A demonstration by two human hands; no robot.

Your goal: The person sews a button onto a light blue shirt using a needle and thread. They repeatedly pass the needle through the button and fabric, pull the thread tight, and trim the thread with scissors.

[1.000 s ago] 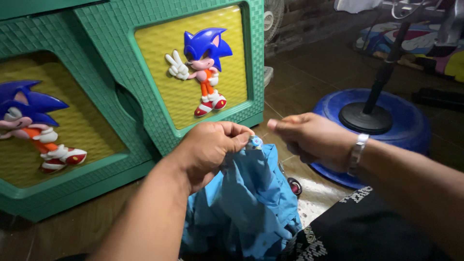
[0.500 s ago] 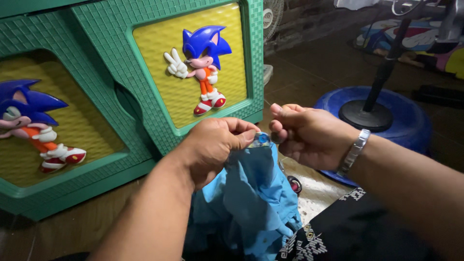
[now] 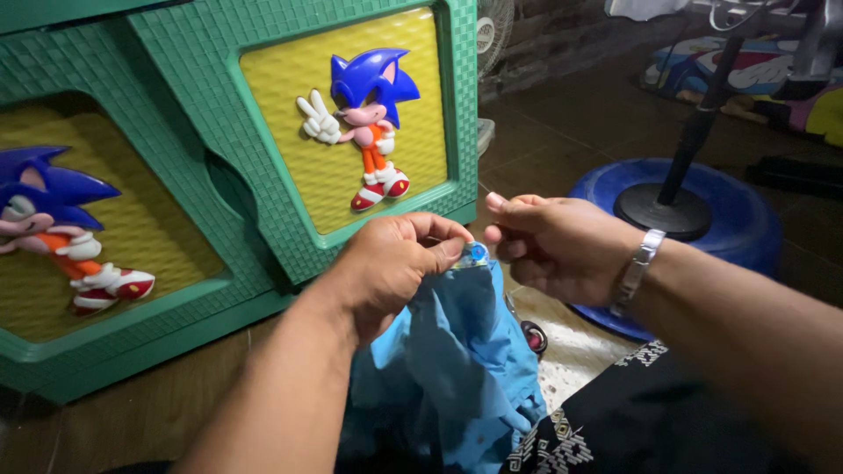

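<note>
My left hand [image 3: 395,263] pinches the top edge of a light blue garment [image 3: 457,360] that hangs down over my lap. A small round blue button [image 3: 476,254] sits on the cloth right at my left thumb tip. My right hand [image 3: 553,241], with a silver bracelet [image 3: 637,268] on the wrist, is just right of the button. Its fingers are curled shut and almost touch the button. Whether it holds anything thin between the fingertips is too small to see.
A green plastic cabinet [image 3: 202,96] with yellow panels and blue cartoon figures stands close on the left. A blue round fan base [image 3: 746,219] with a black pole stands on the right. Black patterned fabric [image 3: 650,412] covers my lap. A small red-and-black object [image 3: 533,335] lies on the floor.
My right hand has moved left toward the button and curled its fingers. My left hand keeps hold of the blue cloth, and the button has turned more into view.
</note>
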